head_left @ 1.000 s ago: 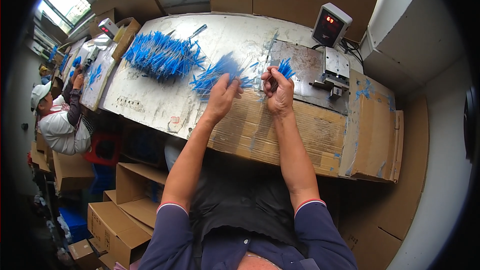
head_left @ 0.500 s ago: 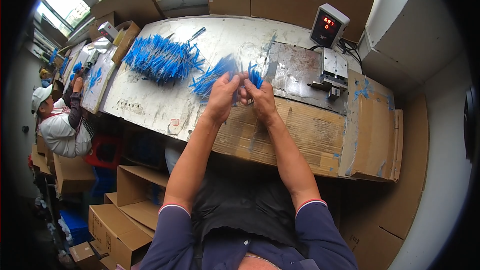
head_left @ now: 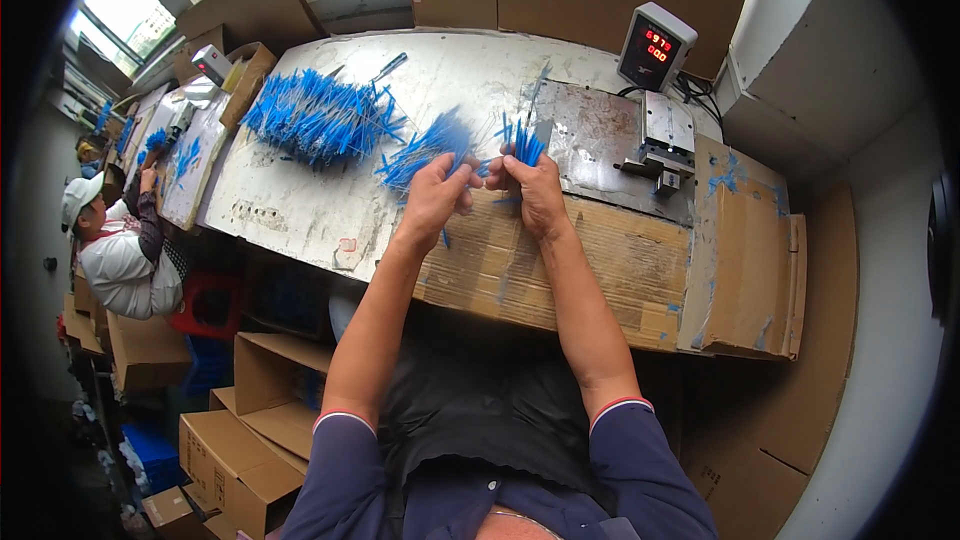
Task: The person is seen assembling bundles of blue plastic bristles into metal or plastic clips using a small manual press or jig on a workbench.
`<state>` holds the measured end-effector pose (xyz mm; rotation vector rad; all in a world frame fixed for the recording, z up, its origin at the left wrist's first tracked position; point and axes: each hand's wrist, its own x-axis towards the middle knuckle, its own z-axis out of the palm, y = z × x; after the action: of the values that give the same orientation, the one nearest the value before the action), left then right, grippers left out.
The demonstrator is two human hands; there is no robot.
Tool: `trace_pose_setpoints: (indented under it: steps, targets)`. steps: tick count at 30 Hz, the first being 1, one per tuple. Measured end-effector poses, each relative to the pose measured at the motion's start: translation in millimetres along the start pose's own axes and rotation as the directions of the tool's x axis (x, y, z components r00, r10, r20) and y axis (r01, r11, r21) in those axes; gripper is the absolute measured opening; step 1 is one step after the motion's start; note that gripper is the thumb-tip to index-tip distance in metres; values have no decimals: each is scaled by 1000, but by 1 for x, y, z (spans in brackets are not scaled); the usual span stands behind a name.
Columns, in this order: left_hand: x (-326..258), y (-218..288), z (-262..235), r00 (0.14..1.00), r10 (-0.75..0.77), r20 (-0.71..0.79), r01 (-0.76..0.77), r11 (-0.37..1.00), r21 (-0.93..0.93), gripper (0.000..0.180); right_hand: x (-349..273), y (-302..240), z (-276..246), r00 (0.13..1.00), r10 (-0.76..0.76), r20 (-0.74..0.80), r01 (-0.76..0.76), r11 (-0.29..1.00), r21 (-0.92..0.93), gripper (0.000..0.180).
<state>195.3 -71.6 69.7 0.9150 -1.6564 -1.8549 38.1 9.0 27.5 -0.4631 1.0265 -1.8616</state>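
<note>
My left hand [head_left: 437, 198] is closed, its thumb and fingers curled at the lower edge of a loose bunch of thin blue-ended strands [head_left: 425, 152]. That bunch is partly smeared by motion, and a blue end pokes out below the hand. Close beside it, my right hand [head_left: 537, 190] pinches a smaller upright bundle of the same blue-ended strands [head_left: 522, 143]. The fingertips of the two hands are a small gap apart, above the bench edge. A large pile of blue-ended strands [head_left: 322, 118] lies farther left on the white bench [head_left: 300, 202].
A metal plate with a small clamp-like device [head_left: 668, 135] sits to the right, a red-digit display [head_left: 655, 48] behind it. Flattened cardboard [head_left: 570, 270] covers the front edge. A screwdriver-like tool [head_left: 391, 67] lies at the back. Another person [head_left: 125, 260] works far left. Cartons [head_left: 240, 465] stand below.
My hands have drawn slightly apart from touching, the right shifting a little right with its bundle. A blue end now shows below my left hand. The display's digits have changed.
</note>
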Motion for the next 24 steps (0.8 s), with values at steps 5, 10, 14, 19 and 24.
trace_pose_setpoints:
  steps: [5, 10, 14, 19, 24]
  targets:
    - [-3, -1, 1, 999, -14, 47, 14, 1000, 5, 21, 4, -10, -14, 1000, 14, -13, -12, 989, 149, 23]
    - [-5, 2, -8, 982, -76, 175, 57, 992, 112, 24, -5, -17, 0, 997, 61, 52, -67, 992, 103, 36]
    - [-3, 0, -5, 966, -117, 229, 86, 986, 142, 27, -8, -14, 3, 997, 52, 62, -58, 993, 99, 21]
    - [-7, -5, 2, 987, -49, 153, 38, 996, 76, 29, -4, -10, -1, 998, 55, -42, -49, 990, 129, 14]
    - [-4, -12, 5, 995, 82, 63, -95, 968, 232, 33, 0, -2, -8, 990, -39, -134, 63, 981, 181, 10]
